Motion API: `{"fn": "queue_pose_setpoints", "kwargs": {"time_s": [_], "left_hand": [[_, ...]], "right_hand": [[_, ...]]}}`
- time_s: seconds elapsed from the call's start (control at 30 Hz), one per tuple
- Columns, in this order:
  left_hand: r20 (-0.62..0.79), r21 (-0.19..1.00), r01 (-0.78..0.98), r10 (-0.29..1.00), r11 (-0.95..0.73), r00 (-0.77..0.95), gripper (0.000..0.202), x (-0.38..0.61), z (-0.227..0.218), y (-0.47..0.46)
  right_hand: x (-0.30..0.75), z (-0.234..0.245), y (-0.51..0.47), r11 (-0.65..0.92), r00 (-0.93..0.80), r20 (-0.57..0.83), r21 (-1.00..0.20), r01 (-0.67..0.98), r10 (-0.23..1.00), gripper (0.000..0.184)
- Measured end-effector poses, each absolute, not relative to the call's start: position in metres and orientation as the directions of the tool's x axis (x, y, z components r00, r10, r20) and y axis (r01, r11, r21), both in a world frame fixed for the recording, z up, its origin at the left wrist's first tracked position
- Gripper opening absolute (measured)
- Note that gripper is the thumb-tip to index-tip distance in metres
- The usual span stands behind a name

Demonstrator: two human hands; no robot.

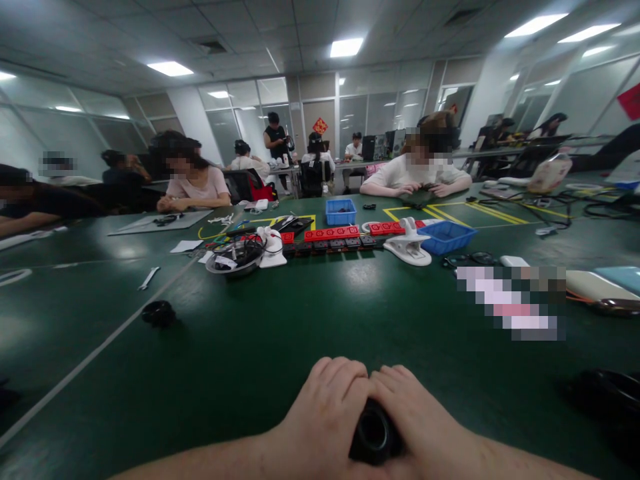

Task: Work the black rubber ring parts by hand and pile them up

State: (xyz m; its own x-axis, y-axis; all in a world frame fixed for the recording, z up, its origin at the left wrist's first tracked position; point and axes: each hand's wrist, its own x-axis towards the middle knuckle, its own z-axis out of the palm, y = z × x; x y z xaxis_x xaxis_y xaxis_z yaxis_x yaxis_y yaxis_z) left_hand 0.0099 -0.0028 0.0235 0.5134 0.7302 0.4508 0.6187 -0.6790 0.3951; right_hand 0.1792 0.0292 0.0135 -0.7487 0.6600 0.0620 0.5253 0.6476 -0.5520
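Gripping a black cylindrical part (pixel 374 437) just above the near edge of the green table mat (pixel 300 327), the left hand (pixel 325 413) and the right hand (pixel 420 427) meet at the bottom centre of the view. The fingers of both hands are curled shut over the top of the part, with the knuckles touching. Only its round, hollow, matte end face shows between the palms. Far across the mat, a small blue bin (pixel 341 218) of rectangular plastic holds dark items too small to identify. A wider, shallower blue tray (pixel 445 244) stands to its right, and its contents cannot be made out. A clear round bowl (pixel 235 270) to the left holds coiled black cable. Between the bowl and the tray lie red power strips (pixel 331 233), long and glossy, beside a white moulded clamp (pixel 409 248). A flat metal wrench (pixel 149 278) and a black round part (pixel 159 313) lie well apart from the hands on the left of the mat.
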Motion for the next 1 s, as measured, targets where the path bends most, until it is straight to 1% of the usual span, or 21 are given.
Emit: {"fn": "queue_pose_setpoints", "kwargs": {"time_s": [0.03, 0.1, 0.2, 0.23, 0.27, 0.33, 0.4, 0.47, 0.53, 0.6, 0.67, 0.73, 0.8, 0.9, 1.0], "left_hand": [[0.430, 0.422, 0.578, 0.716, -0.698, 0.550, 0.075, 0.007, 0.029, -0.001], [0.374, 0.475, 0.493, 0.674, -0.729, 0.636, 0.065, 0.000, 0.043, 0.003], [0.289, 0.540, 0.413, 0.623, -0.733, 0.727, 0.037, -0.008, 0.060, 0.008], [0.258, 0.552, 0.403, 0.609, -0.730, 0.750, 0.029, -0.010, 0.064, 0.009], [0.223, 0.557, 0.399, 0.594, -0.728, 0.773, 0.025, -0.011, 0.068, 0.009], [0.145, 0.555, 0.411, 0.571, -0.723, 0.808, 0.031, -0.012, 0.073, 0.009], [0.072, 0.546, 0.451, 0.577, -0.705, 0.814, 0.038, -0.011, 0.078, 0.008], [0.023, 0.538, 0.504, 0.609, -0.676, 0.793, 0.044, -0.010, 0.080, 0.006], [0.008, 0.534, 0.550, 0.654, -0.642, 0.757, 0.045, -0.007, 0.078, 0.005], [0.014, 0.536, 0.589, 0.704, -0.605, 0.710, 0.041, -0.003, 0.070, 0.003], [0.062, 0.536, 0.621, 0.760, -0.572, 0.647, 0.037, 0.002, 0.058, 0.002], [0.165, 0.530, 0.632, 0.799, -0.566, 0.578, 0.039, 0.006, 0.043, 0.001], [0.272, 0.520, 0.624, 0.806, -0.583, 0.526, 0.039, 0.009, 0.029, 0.000], [0.335, 0.519, 0.607, 0.797, -0.601, 0.503, 0.042, 0.010, 0.018, 0.001], [0.336, 0.556, 0.588, 0.805, -0.588, 0.488, 0.047, 0.009, 0.016, 0.003]], "right_hand": [[0.181, 0.016, 0.031, 0.652, -0.771, 0.058, -0.576, 0.493, 0.634, 0.056], [0.187, 0.024, 0.037, 0.666, -0.832, 0.039, -0.622, 0.413, 0.553, 0.055], [0.193, 0.033, 0.044, 0.669, -0.895, -0.017, -0.657, 0.347, 0.447, 0.044], [0.194, 0.035, 0.046, 0.666, -0.901, -0.034, -0.661, 0.344, 0.432, 0.040], [0.194, 0.036, 0.047, 0.663, -0.903, -0.044, -0.664, 0.346, 0.427, 0.036], [0.193, 0.035, 0.047, 0.659, -0.902, -0.046, -0.667, 0.347, 0.428, 0.030], [0.191, 0.032, 0.047, 0.662, -0.897, -0.034, -0.662, 0.351, 0.441, 0.029], [0.190, 0.028, 0.046, 0.662, -0.884, -0.026, -0.653, 0.368, 0.466, 0.034], [0.189, 0.025, 0.045, 0.657, -0.866, -0.016, -0.644, 0.392, 0.500, 0.041], [0.189, 0.024, 0.043, 0.652, -0.844, -0.001, -0.635, 0.416, 0.537, 0.044], [0.187, 0.022, 0.040, 0.652, -0.814, 0.020, -0.610, 0.450, 0.580, 0.044], [0.185, 0.019, 0.038, 0.659, -0.785, 0.036, -0.568, 0.494, 0.619, 0.045], [0.184, 0.015, 0.036, 0.667, -0.766, 0.044, -0.525, 0.528, 0.641, 0.048], [0.184, 0.009, 0.038, 0.680, -0.763, 0.063, -0.504, 0.532, 0.643, 0.052], [0.188, 0.011, 0.043, 0.713, -0.811, 0.094, -0.542, 0.445, 0.577, 0.067]]}}
